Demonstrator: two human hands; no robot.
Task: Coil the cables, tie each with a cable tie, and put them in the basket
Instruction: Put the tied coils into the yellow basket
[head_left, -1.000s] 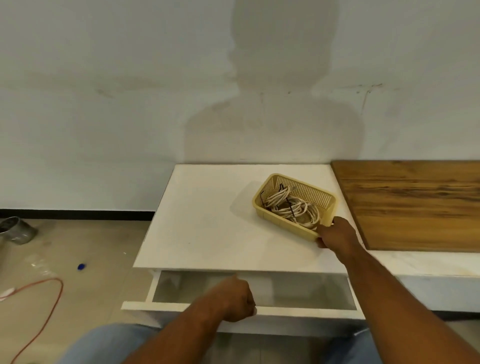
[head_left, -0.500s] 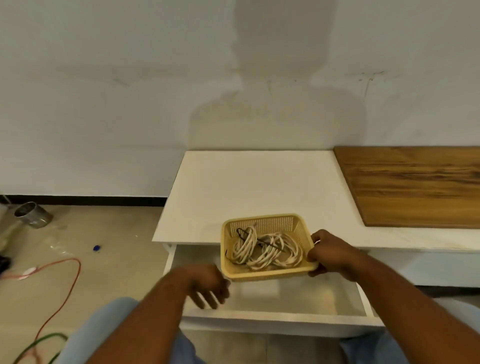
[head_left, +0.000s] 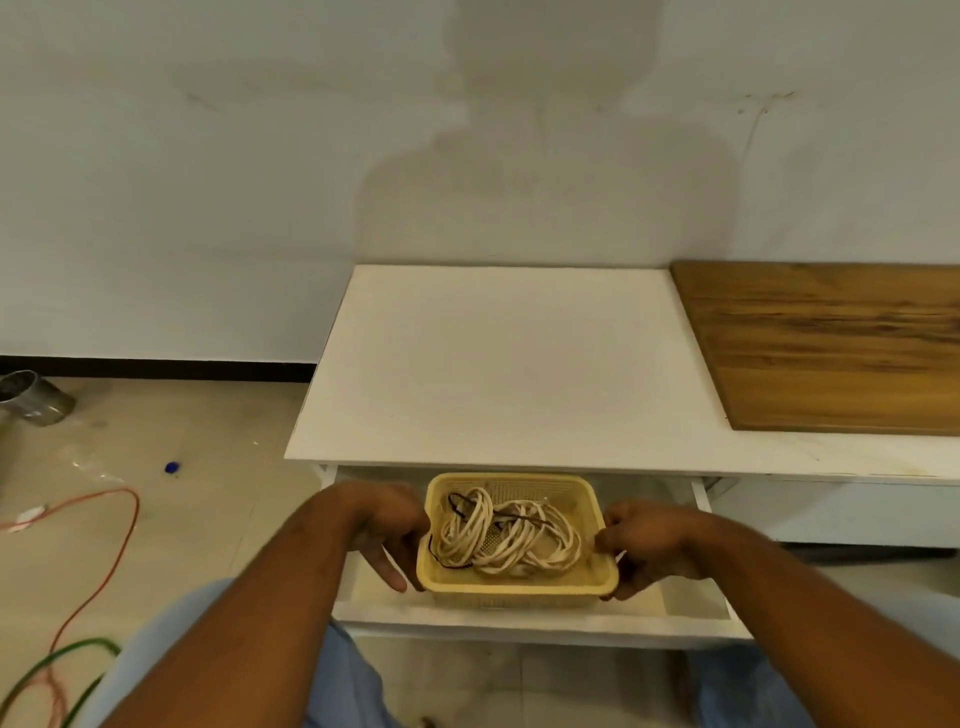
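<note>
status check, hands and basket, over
Copy: left hand flat against basket side, right hand gripping rim. Coiled cables inside, basket over open drawer. No obstruction.

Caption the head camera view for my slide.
Left hand and right hand hold a yellow plastic mesh basket of coiled white cables over the open white drawer.

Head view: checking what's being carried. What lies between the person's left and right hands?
In the head view, a yellow perforated plastic basket holding coiled white cables lies between the left hand and the right hand, over the open white drawer.
</note>
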